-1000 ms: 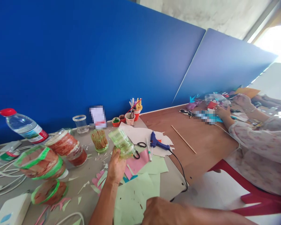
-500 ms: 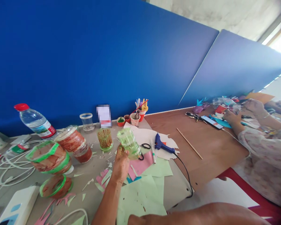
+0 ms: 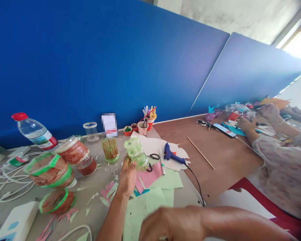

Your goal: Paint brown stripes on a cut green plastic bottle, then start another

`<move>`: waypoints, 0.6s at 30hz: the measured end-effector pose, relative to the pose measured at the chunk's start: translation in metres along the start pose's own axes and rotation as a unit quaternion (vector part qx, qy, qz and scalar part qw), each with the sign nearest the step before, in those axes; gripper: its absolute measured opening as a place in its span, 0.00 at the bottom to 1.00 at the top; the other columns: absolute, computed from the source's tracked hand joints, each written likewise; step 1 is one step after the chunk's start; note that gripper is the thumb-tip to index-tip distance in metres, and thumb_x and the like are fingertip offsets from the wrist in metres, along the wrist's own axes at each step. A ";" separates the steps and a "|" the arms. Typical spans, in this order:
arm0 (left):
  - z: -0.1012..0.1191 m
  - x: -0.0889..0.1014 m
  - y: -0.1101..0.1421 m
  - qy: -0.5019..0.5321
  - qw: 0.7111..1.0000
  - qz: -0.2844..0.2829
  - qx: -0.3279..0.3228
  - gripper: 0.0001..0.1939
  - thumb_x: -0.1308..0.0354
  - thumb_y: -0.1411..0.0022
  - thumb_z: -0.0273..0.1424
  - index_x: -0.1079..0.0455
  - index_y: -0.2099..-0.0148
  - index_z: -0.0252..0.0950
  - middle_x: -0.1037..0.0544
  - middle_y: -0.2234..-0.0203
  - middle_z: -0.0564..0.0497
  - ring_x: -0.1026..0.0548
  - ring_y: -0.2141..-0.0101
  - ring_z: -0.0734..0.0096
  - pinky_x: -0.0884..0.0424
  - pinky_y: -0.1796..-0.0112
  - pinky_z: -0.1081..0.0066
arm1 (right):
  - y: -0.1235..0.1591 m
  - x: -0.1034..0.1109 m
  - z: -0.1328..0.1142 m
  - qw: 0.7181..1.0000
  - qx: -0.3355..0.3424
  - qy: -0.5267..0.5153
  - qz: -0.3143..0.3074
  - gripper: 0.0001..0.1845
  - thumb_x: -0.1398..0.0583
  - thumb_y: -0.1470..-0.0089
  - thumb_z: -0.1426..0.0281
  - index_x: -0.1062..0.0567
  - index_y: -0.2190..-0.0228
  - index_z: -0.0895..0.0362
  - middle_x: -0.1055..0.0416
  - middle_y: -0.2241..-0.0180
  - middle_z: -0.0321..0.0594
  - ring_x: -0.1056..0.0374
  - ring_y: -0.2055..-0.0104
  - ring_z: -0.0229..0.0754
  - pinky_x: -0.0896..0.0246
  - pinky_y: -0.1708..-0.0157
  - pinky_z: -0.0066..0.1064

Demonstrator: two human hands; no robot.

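Note:
My left hand (image 3: 127, 176) is closed round a cut plastic bottle piece (image 3: 136, 152) tinted light green, holding it tilted above the paper. Black-handled scissors (image 3: 154, 156) lie partly hidden behind that piece. My right hand (image 3: 168, 222) is low in the view over pale green paper (image 3: 137, 204); its back shows, blurred, and its fingers are mostly hidden. Left of the held piece stands a green cup with brown streaks (image 3: 109, 150). Pink paper (image 3: 150, 175) and a white marker (image 3: 162, 162) lie just right of my left hand.
A blue glue gun (image 3: 174, 154) rests on white paper, its cord trailing off. At left are brown-painted bottle pieces (image 3: 51, 169), a red-capped bottle (image 3: 36, 132) and a power strip (image 3: 17, 221). A wooden stick (image 3: 200, 152) lies to the right, nearer a co-worker's hand (image 3: 247, 124).
My right hand has come further into view from the bottom edge, moving up and left. My left hand still holds the green bottle piece. The whole view has shifted slightly.

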State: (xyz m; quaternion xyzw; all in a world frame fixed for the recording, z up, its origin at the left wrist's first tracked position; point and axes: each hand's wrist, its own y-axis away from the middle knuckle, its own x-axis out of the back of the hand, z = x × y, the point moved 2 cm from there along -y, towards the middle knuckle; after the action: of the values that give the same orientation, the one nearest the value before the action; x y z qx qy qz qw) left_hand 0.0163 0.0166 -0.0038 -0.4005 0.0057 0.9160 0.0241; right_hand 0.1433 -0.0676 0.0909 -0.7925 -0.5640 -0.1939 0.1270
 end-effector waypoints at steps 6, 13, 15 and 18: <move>0.002 -0.004 0.001 -0.004 1.000 -0.015 0.004 0.22 0.38 0.44 0.38 0.33 0.47 0.44 0.25 0.52 0.47 0.30 0.48 0.58 0.33 0.51 0.58 | 0.002 0.077 0.047 0.874 -0.097 -0.064 0.473 0.10 0.43 0.46 0.67 0.25 0.63 0.57 0.29 0.69 0.40 0.34 0.69 0.39 0.39 0.68 0.32; 0.001 -0.002 -0.002 -0.019 1.000 0.023 0.008 0.23 0.32 0.52 0.42 0.29 0.55 0.40 0.23 0.59 0.46 0.28 0.52 0.56 0.31 0.54 0.58 | -0.025 0.099 0.103 0.840 -0.079 -0.220 0.489 0.24 0.36 0.51 0.59 0.32 0.54 0.57 0.32 0.67 0.38 0.34 0.63 0.40 0.40 0.62 0.33; 0.001 -0.002 -0.003 -0.028 0.999 0.027 0.009 0.24 0.31 0.54 0.42 0.29 0.55 0.40 0.23 0.58 0.46 0.28 0.52 0.55 0.31 0.54 0.57 | -0.031 0.097 0.107 0.845 -0.069 -0.249 0.469 0.28 0.35 0.53 0.59 0.33 0.52 0.56 0.33 0.64 0.39 0.34 0.62 0.39 0.39 0.61 0.32; -0.002 0.001 -0.004 -0.053 0.998 0.038 -0.002 0.26 0.31 0.55 0.43 0.30 0.54 0.40 0.24 0.56 0.46 0.28 0.51 0.54 0.32 0.53 0.57 | -0.036 0.095 0.110 0.851 -0.041 -0.279 0.443 0.32 0.34 0.54 0.58 0.36 0.49 0.55 0.34 0.59 0.41 0.35 0.58 0.40 0.39 0.60 0.32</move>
State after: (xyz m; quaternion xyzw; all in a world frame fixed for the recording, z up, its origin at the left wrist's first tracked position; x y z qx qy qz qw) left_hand 0.0173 0.0208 -0.0061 -0.3505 0.0173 0.9363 -0.0112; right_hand 0.1548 0.0706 0.0344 -0.9836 -0.1565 0.0896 0.0039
